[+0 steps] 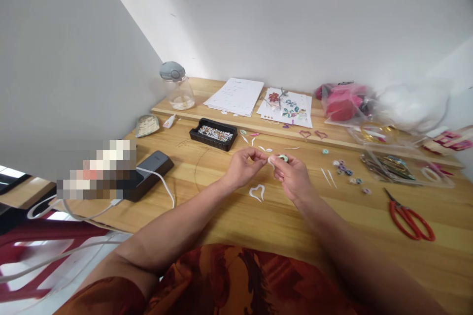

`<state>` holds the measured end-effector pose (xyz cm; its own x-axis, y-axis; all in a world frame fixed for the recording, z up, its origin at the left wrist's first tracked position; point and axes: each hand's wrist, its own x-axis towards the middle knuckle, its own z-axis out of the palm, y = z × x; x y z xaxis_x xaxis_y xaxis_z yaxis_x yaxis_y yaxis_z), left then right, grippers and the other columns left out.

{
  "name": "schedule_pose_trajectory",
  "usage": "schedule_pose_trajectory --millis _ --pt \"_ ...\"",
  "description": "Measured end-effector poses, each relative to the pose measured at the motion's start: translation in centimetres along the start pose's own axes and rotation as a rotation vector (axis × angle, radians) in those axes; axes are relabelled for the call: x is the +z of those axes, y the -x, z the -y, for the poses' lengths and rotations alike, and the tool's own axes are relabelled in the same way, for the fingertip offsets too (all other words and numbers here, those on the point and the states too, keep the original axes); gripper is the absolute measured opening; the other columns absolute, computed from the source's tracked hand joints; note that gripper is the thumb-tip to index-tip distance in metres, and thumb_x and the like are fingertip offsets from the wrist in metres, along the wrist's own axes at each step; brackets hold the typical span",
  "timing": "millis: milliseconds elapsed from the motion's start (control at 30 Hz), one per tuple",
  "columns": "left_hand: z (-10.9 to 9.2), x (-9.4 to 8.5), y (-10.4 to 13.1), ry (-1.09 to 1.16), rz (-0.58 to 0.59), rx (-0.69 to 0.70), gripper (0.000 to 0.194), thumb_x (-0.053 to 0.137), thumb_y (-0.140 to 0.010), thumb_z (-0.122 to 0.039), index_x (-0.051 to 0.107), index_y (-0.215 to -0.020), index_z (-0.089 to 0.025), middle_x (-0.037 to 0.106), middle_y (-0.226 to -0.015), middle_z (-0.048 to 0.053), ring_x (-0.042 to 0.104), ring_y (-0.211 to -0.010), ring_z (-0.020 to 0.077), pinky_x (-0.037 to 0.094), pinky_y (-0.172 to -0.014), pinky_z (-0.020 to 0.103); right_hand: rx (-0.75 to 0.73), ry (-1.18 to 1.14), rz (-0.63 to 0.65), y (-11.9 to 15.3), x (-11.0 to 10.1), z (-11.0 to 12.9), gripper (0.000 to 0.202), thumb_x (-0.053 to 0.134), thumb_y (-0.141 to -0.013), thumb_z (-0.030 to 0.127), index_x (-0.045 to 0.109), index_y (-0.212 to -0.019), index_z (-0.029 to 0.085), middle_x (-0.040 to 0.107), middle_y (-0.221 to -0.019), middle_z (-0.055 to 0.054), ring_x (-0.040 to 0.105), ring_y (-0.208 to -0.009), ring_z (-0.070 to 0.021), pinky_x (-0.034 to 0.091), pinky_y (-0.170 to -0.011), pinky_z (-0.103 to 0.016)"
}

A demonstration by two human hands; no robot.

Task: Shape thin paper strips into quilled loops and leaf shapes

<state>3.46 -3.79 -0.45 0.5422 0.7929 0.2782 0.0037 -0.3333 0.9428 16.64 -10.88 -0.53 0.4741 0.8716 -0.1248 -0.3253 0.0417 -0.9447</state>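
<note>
Beyond the white heart outline (263, 192): right hand (291, 173), gripping green spool (284, 157); left hand (244, 165), curled, hold I cannot tell. Step: apparently winding; next calls for steady tension.

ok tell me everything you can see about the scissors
The scissors have two large red looped handles, apparently plastic-coated, and short, slim, dark blades that look like metal. The blades appear closed or nearly so. They lie on the wooden table, to the right of the person's right hand, tips pointing away and slightly left, loops toward the person. They rest on the wood; neither hand touches them.
</note>
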Motion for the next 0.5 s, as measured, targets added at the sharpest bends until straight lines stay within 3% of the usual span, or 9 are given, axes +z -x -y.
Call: schedule_pose_trajectory --millis 500 --pt "0.4 0.5 0.19 -0.145 -0.088 0.042 0.019 0.071 -0.078 -0.036 0.07 -0.077 -0.017 0.073 -0.082 0.004 0.064 -0.079 0.0168 0.046 -0.08 0.031 -0.013 0.022 0.001 0.01 -0.08 -0.39 0.029 0.083 -0.06 0.035 0.062 -0.067 0.017 0.039 -0.047 0.009 0.026 -0.04 -0.0038 0.015 -0.041 -0.023"
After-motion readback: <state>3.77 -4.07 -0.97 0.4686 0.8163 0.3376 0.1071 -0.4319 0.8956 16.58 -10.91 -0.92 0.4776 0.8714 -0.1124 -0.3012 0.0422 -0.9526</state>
